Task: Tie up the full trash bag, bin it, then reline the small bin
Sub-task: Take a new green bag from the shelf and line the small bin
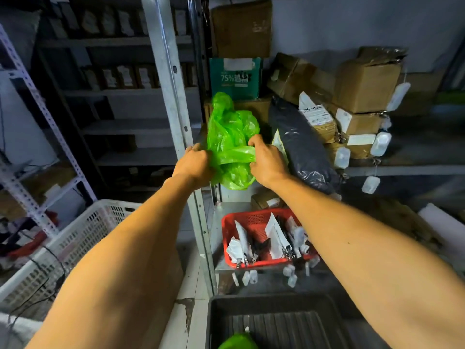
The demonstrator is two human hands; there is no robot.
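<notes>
While the dark bin (276, 321) sits closest, at six o'clock along the bottom edge, a knot of green plastic (237, 341) already lies inside it, which suggests the full bag has been tied and dropped there. Further out, at about five o'clock from the hands, a red basket (227, 238) of small packets rests on a metal shelf, and a white crate (75, 238) stands at eight o'clock. Beyond these, both arms reach up toward twelve o'clock, where the left hand (195, 163) and the right hand (266, 163) are each closed on a fresh green bag (230, 137). The plastic is stretched in a band between the two grips, its crumpled bulk billowing above and hanging loosely below them, clear of the shelf. Judging by this, the relining step is in hand: the new liner is being pulled apart to find its mouth. The next move likely calls for separating the thin layers, opening the mouth wide, and carrying the bag to the small bin, which cannot be identified with certainty here. Behind the bag, cardboard boxes (364, 89) are stacked farthest away.
</notes>
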